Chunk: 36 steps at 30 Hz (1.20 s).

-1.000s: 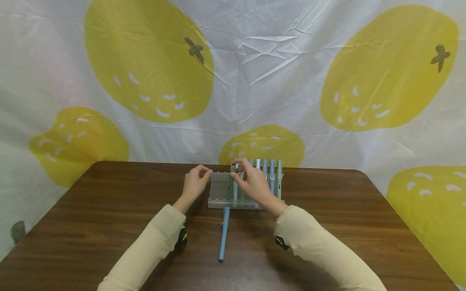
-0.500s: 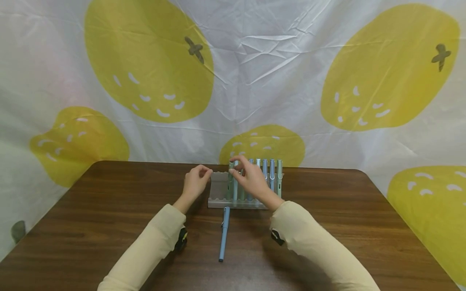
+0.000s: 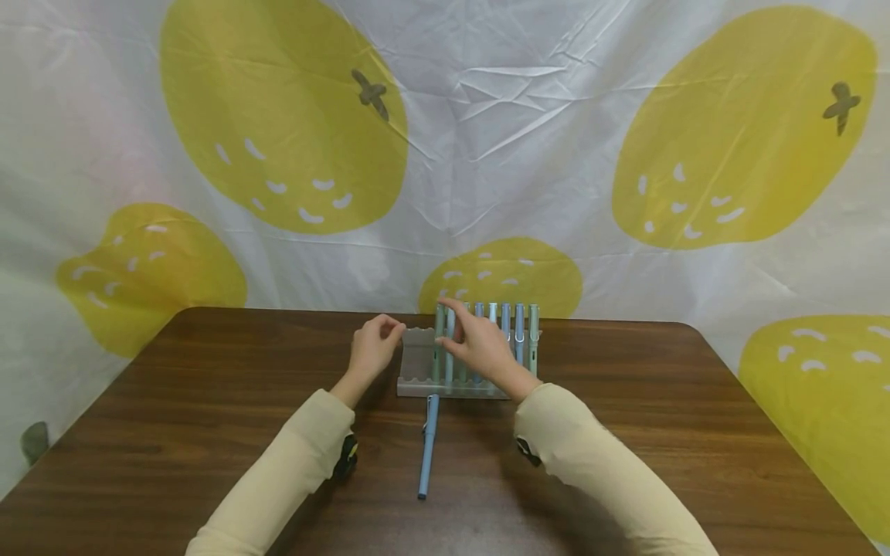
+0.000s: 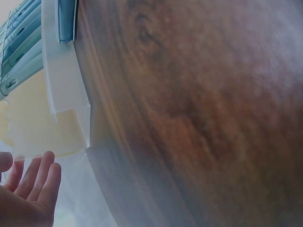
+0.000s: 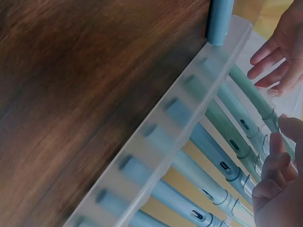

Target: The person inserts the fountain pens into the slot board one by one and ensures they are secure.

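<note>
A clear pen rack point(image 3: 417, 359) with scalloped edges holds several capped blue and green pens point(image 3: 520, 332) leaning upright in a row. My left hand point(image 3: 372, 346) pinches the rack's upper left corner between thumb and forefinger; its other fingers point(image 4: 46, 179) show in the left wrist view. At the leftmost filled slot stands a green pen point(image 3: 437, 355). My right hand point(image 3: 483, 347) is beside it, forefinger at the pen's top and thumb lower against it, spread apart. In the right wrist view that thumb touches the green pen point(image 5: 255, 97). Part of the row is hidden behind the right hand.
A blue pen point(image 3: 427, 452) lies on the brown wooden table point(image 3: 278, 363) in front of the rack, its clip end close to the rack's front ledge. A white cloth point(image 3: 452, 170) printed with yellow fruit hangs behind the table.
The green pen has shifted slightly left and now stands in its slot. My right hand moved a little left, and its thumb and forefinger have spread apart. The left hand stays put.
</note>
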Tool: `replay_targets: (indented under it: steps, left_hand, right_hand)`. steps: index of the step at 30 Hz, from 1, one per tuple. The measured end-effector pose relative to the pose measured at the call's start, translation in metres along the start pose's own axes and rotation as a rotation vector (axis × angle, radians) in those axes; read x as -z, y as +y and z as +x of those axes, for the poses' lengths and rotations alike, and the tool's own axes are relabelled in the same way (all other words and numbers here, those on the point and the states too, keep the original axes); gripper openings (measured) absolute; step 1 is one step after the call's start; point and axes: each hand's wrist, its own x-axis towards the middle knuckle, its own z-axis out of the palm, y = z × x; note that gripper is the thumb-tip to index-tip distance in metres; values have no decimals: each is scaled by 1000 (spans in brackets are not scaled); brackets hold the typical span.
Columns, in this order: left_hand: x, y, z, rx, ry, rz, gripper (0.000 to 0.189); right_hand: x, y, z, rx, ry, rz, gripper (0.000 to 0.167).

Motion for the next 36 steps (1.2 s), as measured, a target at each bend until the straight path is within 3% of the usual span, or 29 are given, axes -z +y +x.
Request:
replay_targets:
  steps: [10, 21, 36]
  left_hand:
    - [0, 0, 0, -2, 4, -3, 17]
    - [0, 1, -1, -3, -2, 4, 18]
    - [1, 1, -1, 2, -5, -3, 18]
  right_hand:
    - [-1, 0, 5, -49, -23, -5, 58]
    - [2, -4, 12, -114, -95, -83, 58]
    - [4, -7, 15, -129, -139, -115, 58]
